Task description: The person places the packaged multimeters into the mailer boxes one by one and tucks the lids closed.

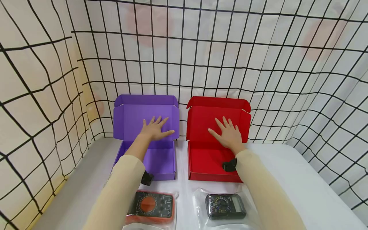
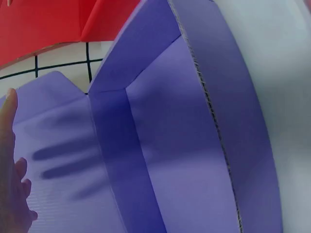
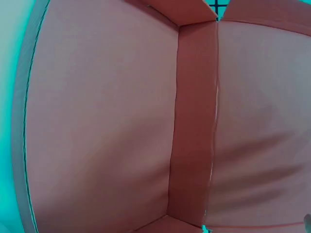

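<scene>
My left hand (image 1: 153, 130) is spread in front of the raised lid of a purple cardboard box (image 1: 161, 159), fingers straight and holding nothing. Over on the right, my right hand (image 1: 229, 134) is likewise spread before the raised lid of a red cardboard box (image 1: 201, 161). Both boxes stand with lids up, and their visible insides hold nothing. In the left wrist view the left fingers (image 2: 7, 145) show at the left edge, casting shadows on the purple lid. Only a sliver of the right hand appears in the right wrist view, with finger shadows across the red lid.
A red-and-black multimeter (image 1: 155, 204) in a clear bag lies before the purple box, partly behind the left sleeve. Before the red box lies a black multimeter (image 1: 225, 206) in another clear bag. White walls with a black grid net (image 1: 181, 64) enclose the white table (image 1: 276, 172).
</scene>
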Demonstrator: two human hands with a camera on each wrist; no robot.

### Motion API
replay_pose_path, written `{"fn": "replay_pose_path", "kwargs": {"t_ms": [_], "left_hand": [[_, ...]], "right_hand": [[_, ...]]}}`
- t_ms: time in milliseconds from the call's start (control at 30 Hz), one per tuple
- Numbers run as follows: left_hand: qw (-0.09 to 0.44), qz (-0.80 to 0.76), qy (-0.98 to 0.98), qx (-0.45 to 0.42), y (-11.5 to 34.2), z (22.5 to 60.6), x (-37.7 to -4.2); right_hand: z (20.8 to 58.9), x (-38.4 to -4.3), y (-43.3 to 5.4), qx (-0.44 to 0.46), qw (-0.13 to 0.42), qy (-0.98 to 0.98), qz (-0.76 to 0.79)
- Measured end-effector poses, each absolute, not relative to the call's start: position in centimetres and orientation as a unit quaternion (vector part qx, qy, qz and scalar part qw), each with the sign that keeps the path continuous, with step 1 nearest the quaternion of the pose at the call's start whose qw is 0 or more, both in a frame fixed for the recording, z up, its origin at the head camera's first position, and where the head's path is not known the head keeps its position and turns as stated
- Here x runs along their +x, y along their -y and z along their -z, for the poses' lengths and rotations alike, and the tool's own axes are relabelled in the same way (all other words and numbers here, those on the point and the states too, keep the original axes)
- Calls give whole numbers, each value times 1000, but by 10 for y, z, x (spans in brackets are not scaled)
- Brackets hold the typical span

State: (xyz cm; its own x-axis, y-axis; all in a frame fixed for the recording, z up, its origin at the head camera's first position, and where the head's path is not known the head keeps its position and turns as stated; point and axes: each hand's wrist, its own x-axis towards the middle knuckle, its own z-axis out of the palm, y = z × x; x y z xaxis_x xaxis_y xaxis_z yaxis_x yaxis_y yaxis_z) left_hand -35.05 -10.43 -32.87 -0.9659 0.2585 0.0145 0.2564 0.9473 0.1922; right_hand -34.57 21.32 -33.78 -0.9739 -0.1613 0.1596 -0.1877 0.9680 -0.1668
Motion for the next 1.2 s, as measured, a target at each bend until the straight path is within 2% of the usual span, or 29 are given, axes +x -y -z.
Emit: {"fn": "replay_pose_path", "kwargs": {"t_ms": [400, 700, 1200], "left_hand": [[-11, -139, -972, 187, 86, 329, -338], [-72, -145, -958, 237, 64, 326, -320], [-159, -164, -913, 337, 31, 315, -288]], "right_hand": [[334, -333, -242, 119, 92, 976, -156], [341, -318, -260, 122, 97, 956, -248], [362, -299, -285, 107, 115, 949, -273]]}}
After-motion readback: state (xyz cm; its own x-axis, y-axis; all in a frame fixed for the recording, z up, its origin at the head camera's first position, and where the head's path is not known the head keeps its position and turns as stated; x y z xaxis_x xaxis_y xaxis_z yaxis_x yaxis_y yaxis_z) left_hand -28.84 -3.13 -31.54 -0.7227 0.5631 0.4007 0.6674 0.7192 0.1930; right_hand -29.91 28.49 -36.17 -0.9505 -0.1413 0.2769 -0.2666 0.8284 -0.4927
